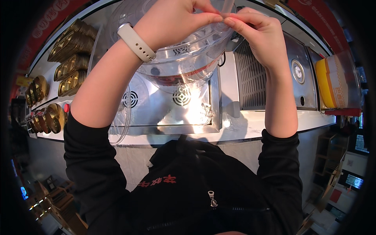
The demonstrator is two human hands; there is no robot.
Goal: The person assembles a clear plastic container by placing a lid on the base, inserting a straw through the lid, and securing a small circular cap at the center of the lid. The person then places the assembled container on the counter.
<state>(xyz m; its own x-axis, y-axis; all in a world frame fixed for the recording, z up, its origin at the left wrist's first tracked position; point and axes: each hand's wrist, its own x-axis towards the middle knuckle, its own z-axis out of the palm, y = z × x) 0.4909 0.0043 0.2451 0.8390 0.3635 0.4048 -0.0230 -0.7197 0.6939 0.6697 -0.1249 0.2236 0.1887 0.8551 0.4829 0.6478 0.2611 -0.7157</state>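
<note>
Both hands are raised at the top of the view, meeting over the far right rim of a large clear round plastic container (184, 72). My left hand (192, 17) reaches across the container, thumb and fingers pinched together. Its wrist wears a pale watch strap (137, 42). My right hand (256, 33) pinches too, its thumb and fingertips touching those of the left. What lies between the fingertips is too small to make out. Just beyond them a clear plastic tube-like piece (228, 6) stands up. The container rests above a steel plate (156, 111) with round slotted vents.
Stacks of gold foil trays (72, 72) and more gold containers (49, 117) stand at the left. A clear curved lid-like piece (124, 117) leans by the steel plate. To the right are a slotted black grille (250, 74), a steel unit with a dial (297, 71) and a yellow-and-white package (332, 82).
</note>
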